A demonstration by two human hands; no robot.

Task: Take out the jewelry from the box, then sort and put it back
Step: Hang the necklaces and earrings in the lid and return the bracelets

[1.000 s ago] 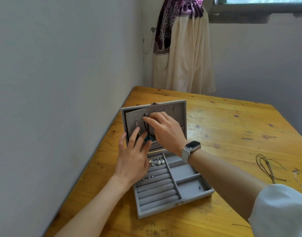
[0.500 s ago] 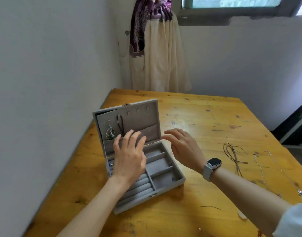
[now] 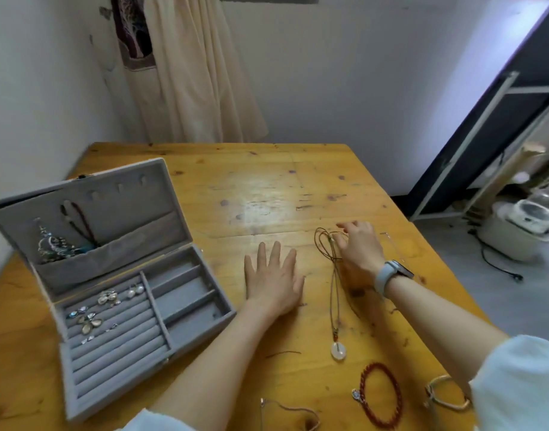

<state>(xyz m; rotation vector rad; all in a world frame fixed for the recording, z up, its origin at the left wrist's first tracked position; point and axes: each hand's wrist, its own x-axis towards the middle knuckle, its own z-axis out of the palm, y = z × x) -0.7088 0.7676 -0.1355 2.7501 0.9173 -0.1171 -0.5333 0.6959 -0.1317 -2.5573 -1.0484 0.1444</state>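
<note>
Right hand (image 3: 361,258) fingers pinching cord necklace (image 3: 334,275) loops, right of jewelry box (image 3: 136,293); left hand (image 3: 273,279) spread flat on counter (image 3: 267,194). Cord limp, tangle-prone, pendant likely fragile: best lifted by cord loops.

This is a room in a home, plain and lived-in. A worn wooden table (image 3: 267,194), knotted and scuffed, stands pushed into the corner of white plastered walls (image 3: 344,73) with marks and chipped patches. A cream curtain (image 3: 198,73) with a dark purple patterned cloth (image 3: 131,29) beside it hangs down in the corner behind the table. To the right, a dark panel in a pale metal frame (image 3: 484,135) leans against the wall, and on the grey floor (image 3: 515,290) beyond sit white household appliances (image 3: 521,222) with a black power cord (image 3: 497,262) trailing across it. A grey velvet jewelry box (image 3: 136,275) and loose personal jewellery on the table fit a domestic setting.
</note>
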